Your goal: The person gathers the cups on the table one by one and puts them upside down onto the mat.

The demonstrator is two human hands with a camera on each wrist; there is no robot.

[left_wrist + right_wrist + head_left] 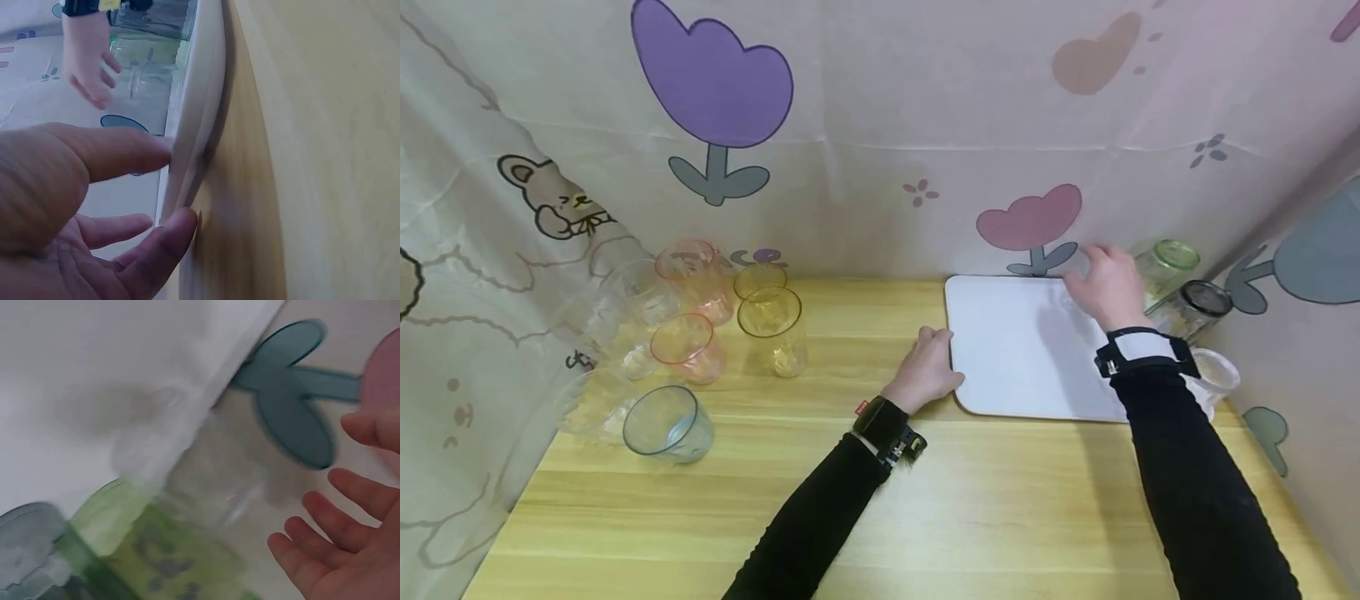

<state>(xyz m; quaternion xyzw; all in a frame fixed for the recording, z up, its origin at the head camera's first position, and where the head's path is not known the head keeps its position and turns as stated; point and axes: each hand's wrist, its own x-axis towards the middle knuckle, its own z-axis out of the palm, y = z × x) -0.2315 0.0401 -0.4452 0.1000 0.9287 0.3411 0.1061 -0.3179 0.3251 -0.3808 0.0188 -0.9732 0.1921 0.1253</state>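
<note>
A white tray [1022, 354] with rounded corners lies on the wooden table by the wall. At its left edge is my left hand [922, 372], fingertips and thumb touching the rim. In the left wrist view the fingers [134, 153] of that hand reach the tray's side without curling round it. My right hand [1108, 287] is over the tray's far right corner. Its fingers [350, 512] are spread and apart from things in the right wrist view. A clear glass [215, 475] stands close by at the tray's far edge, next to a green glass [115, 519].
At the tray's right side stand the green glass, a dark grey glass [1195, 310] and a clear cup [1216, 375]. On the left are a blue-grey glass [670, 429], yellow glasses [773, 333], pink glasses [688, 354] and several clear ones. A printed curtain [880, 100] hangs behind.
</note>
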